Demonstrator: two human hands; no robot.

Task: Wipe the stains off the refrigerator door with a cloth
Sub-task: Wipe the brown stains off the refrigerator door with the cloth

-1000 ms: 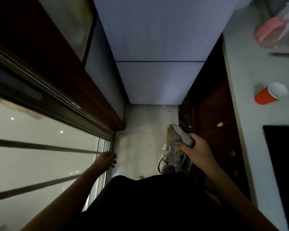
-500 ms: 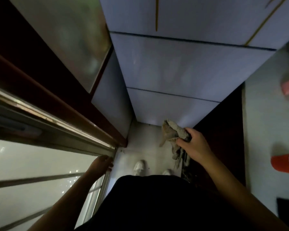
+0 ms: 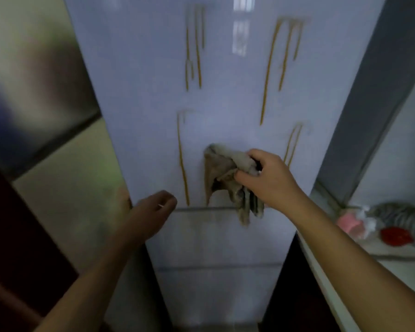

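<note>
The pale blue refrigerator door (image 3: pixel 225 97) fills the middle of the view. Several thin yellow drip stains (image 3: pixel 270 70) run down it, one long streak (image 3: pixel 182 161) at the lower left. My right hand (image 3: pixel 266 178) grips a crumpled grey-brown cloth (image 3: pixel 223 173) and holds it against the lower part of the door, between two streaks. Part of the cloth hangs down over the seam below. My left hand (image 3: pixel 151 209) is raised near the door's lower left corner with fingers loosely curled and nothing in it.
A glossy cabinet panel (image 3: pixel 46 92) stands at the left, close to the fridge side. At the right is a light counter (image 3: pixel 369 259) with a pink object (image 3: pixel 349 222), a red object (image 3: pixel 395 236) and a striped cloth (image 3: pixel 405 214). Dark gaps flank the lower fridge drawers.
The view tilted up from the floor to the stained upper door. My right hand rose with the cloth to the door. My left hand came up from beside the sliding window.
</note>
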